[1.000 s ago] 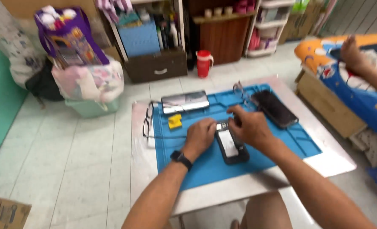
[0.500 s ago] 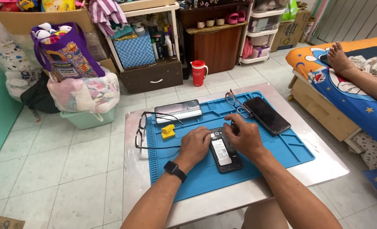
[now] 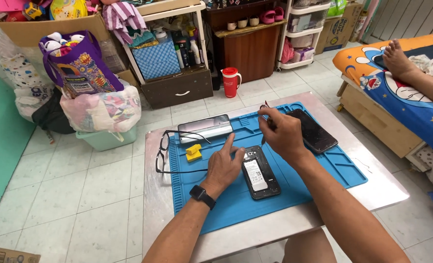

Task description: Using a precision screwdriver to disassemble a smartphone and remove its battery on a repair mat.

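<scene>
While my left hand [image 3: 225, 167] lies flat, fingers spread, on the blue work mat [image 3: 226, 204] at the frame's centre, gripping nothing, its thumb side touches the opened phone [image 3: 259, 178], which lies back-up with its battery exposed just below centre. My right hand [image 3: 283, 136] hovers above the phone's top end, pinched closed on thin tweezers [image 3: 265, 117] whose tips point upward. To work cleanly, I judge the left hand should steady the phone while the tweezers come down near-vertical. Further up the mat lie a small yellow block [image 3: 193, 152], black glasses [image 3: 165, 156], a silvery device [image 3: 205, 127] and a dark second phone [image 3: 314, 129] at upper right.
</scene>
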